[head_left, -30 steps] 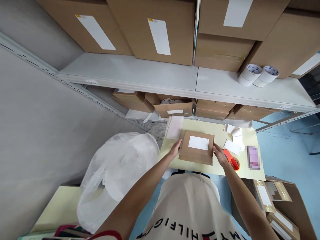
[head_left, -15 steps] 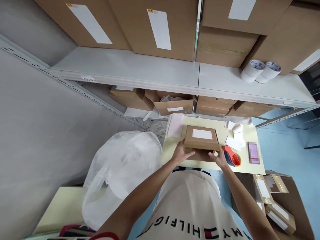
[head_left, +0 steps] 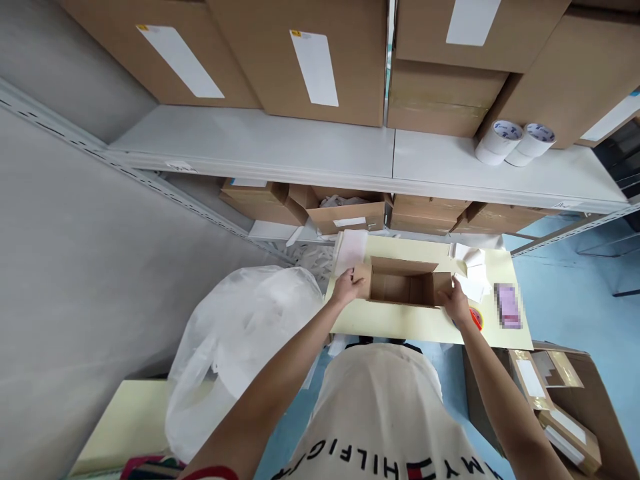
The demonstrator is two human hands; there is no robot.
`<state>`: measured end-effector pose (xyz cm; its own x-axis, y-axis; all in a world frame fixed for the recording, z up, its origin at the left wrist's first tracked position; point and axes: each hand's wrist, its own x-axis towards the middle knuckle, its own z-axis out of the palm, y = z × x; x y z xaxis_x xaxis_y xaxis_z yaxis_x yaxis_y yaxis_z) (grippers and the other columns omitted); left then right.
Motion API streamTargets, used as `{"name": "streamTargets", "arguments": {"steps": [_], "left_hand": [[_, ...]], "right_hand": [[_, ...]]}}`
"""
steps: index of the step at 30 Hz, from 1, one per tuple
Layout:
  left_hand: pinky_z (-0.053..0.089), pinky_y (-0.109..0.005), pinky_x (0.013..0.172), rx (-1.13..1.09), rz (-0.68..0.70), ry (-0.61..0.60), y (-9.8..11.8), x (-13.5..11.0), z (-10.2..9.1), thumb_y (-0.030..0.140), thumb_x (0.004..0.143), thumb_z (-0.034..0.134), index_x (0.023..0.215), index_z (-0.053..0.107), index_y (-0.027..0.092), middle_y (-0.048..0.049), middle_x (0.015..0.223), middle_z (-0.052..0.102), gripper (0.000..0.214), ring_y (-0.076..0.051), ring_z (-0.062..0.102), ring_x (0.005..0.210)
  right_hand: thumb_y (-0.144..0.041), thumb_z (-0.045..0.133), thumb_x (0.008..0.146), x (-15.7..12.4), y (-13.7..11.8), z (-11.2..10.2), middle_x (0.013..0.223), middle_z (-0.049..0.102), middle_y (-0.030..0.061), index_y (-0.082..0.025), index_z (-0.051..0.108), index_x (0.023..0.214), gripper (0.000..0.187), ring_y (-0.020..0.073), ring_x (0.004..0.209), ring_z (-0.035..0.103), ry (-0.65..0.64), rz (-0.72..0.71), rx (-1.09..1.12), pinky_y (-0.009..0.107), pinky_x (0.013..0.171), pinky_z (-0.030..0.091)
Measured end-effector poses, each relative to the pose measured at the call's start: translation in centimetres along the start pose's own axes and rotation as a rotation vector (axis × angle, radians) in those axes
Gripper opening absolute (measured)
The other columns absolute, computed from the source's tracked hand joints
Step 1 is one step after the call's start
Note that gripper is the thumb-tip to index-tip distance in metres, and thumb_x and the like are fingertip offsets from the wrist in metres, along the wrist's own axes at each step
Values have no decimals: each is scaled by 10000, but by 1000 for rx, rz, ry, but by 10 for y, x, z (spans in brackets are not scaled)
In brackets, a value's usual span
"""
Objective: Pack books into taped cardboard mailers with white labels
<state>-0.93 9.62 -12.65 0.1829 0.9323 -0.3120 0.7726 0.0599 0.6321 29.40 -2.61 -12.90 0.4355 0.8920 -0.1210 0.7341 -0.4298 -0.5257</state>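
On the pale yellow table (head_left: 400, 323), a small cardboard box (head_left: 395, 287) has its open side up, showing bare brown walls inside. My left hand (head_left: 347, 287) is closed on its left end flap (head_left: 363, 280), which is folded outward. At the opposite end, my right hand (head_left: 455, 303) grips the right flap (head_left: 443, 283), fingers on its outer edge. The back flap (head_left: 405, 265) stands up along the far side. A red tape dispenser (head_left: 477, 319) lies under my right wrist, mostly hidden by it.
White paper slips (head_left: 473, 287) and a blurred purple item (head_left: 509, 305) lie on the table's right. A large carton (head_left: 595, 380) of labelled boxes stands lower right. A translucent plastic bag (head_left: 240, 333) bulges at left. Beyond, a shelf (head_left: 300, 143) holds cartons and tape rolls (head_left: 500, 142).
The box has turned from label side up to opening up, and its flaps now spread outward. Both hands have shifted to the end flaps. My right arm now covers most of the tape dispenser.
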Motion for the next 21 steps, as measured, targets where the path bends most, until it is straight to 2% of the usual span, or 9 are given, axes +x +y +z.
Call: {"name": "streamTargets", "arguments": {"steps": [2,3,6,8,11,14,16,18,21], "left_hand": [[419,-440,1009,43,64,124,1,-6,-3,236,777,677,1263,547,173,-146,1283,585,507,-297,535,1200],[364,-470,1059,90,134,157,3,-10,-5,220,755,703,1238,576,199,-143,1306,570,500,-314,492,1247],[250,-508,1120,299,376,68,13,-14,-8,216,764,694,936,711,229,-106,1086,683,173,-313,550,1162],[242,-515,1117,390,416,-37,18,-13,-10,309,811,653,831,717,211,-101,985,709,119,-298,604,1068],[325,-489,1075,388,330,-141,16,-11,-6,509,818,600,1069,675,179,-152,1241,636,422,-325,544,1206],[326,-496,1085,321,248,-245,4,-17,8,608,648,712,1417,391,115,-235,1535,304,967,-395,243,1434],[269,-534,1117,251,241,-284,-8,-22,21,605,548,777,1500,182,77,-270,1580,101,1241,-419,63,1464],[230,-527,1146,155,268,-290,-19,-26,33,590,516,803,1519,41,71,-278,1582,10,1362,-402,0,1466],[247,-470,1163,-3,283,-276,-31,-23,48,550,540,819,1523,-70,118,-252,1592,7,1394,-361,93,1471]], "right_hand": [[-282,563,811,-5,-3,-5,1247,591,197,-112,472,1321,545,323,1126,548,121,-100,-161,447,895,434],[-268,575,812,-7,-7,-9,1260,582,198,-126,524,1274,486,330,1144,529,140,-167,-252,461,922,413],[-284,559,856,-9,-25,-21,1066,664,157,-178,670,928,170,308,1015,585,-29,-280,-452,431,892,411],[-390,532,890,-9,-34,-27,947,683,140,-185,655,815,251,290,937,618,-170,-255,-492,397,849,424],[-539,500,887,-13,-38,-26,1030,671,142,-174,613,1007,400,289,977,631,-299,-162,-419,367,826,439],[-545,611,802,-20,-28,-8,1259,571,190,-135,465,1271,640,311,1112,595,-402,-71,-307,371,845,455],[-498,692,733,-26,-17,8,1341,508,209,-120,354,1378,820,325,1192,550,-408,-50,-233,395,887,456],[-449,717,708,-30,-7,23,1336,523,188,-145,267,1442,913,320,1202,544,-369,-60,-147,414,907,459],[-403,707,719,-31,4,38,1226,617,139,-184,235,1473,917,309,1103,604,-286,-82,-52,421,866,490]]}}
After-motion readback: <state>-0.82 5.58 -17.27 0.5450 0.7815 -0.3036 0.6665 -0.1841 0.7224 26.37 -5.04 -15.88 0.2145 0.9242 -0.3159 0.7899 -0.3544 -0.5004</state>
